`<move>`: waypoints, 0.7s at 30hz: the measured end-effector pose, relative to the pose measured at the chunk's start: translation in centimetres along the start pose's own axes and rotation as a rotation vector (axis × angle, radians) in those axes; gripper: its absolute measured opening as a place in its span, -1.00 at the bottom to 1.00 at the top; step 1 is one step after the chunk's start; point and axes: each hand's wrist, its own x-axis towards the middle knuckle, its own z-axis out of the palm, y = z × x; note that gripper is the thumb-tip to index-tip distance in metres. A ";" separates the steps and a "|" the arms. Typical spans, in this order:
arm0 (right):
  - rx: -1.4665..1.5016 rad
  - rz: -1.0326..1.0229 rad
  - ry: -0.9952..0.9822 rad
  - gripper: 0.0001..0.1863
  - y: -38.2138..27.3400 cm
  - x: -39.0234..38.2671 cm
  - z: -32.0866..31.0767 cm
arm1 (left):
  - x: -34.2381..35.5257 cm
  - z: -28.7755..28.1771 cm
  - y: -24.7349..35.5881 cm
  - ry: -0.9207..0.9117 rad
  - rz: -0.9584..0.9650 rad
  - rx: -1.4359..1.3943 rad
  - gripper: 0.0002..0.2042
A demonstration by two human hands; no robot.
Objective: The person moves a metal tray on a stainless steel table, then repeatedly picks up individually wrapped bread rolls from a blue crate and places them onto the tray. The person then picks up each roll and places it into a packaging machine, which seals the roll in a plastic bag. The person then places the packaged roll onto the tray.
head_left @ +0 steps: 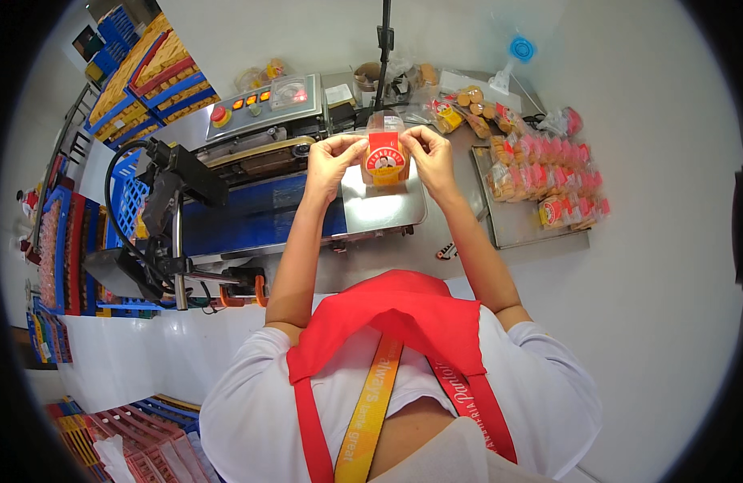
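Note:
Between my two hands a clear plastic bag of baked goods [385, 165] with a red and yellow label stands over the metal plate at the conveyor's end. My left hand [333, 161] pinches the bag's left edge near the top. On the opposite side, my right hand [433, 159] grips the upper right edge between thumb and fingers. The bag's upper part looks see-through, with a label covering most of its front. Just left of my left hand runs the blue conveyor belt [247, 208].
Rows of packed bags [540, 167] lie on a metal tray [508, 237] to the right. A control panel [263, 109] with lit switches and a red button sits behind the belt. A black machine head on a post [178, 241] rises at left. Stacked crates [150, 88] stand far left.

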 end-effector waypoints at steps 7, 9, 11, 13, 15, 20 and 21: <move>0.263 0.071 -0.112 -0.93 1.3 0.1 -0.5 | 2.2 -2.1 -3.0 -0.121 0.112 -0.052 -0.87; 0.346 0.087 -0.162 -0.90 1.5 0.5 -0.8 | 2.5 -2.1 -3.0 -0.151 0.074 -0.079 -0.88; 0.340 0.098 -0.126 -0.90 1.7 0.4 -0.7 | 2.6 -2.1 -3.5 -0.106 0.082 -0.092 -0.88; 0.317 0.105 -0.092 -0.91 1.6 0.2 -0.5 | 2.4 -2.0 -3.7 -0.068 0.082 -0.116 -0.85; 0.278 0.109 -0.062 -0.92 1.1 -0.5 -0.3 | 1.7 -1.8 -3.6 -0.035 0.074 -0.148 -0.79; 0.186 0.021 -0.042 -0.83 -1.1 -2.3 -0.3 | -1.0 -2.6 -1.0 -0.123 0.011 -0.128 -0.69; 0.174 0.043 -0.039 -0.79 -1.3 -1.5 0.0 | -0.3 -3.1 -0.9 -0.110 -0.015 -0.097 -0.70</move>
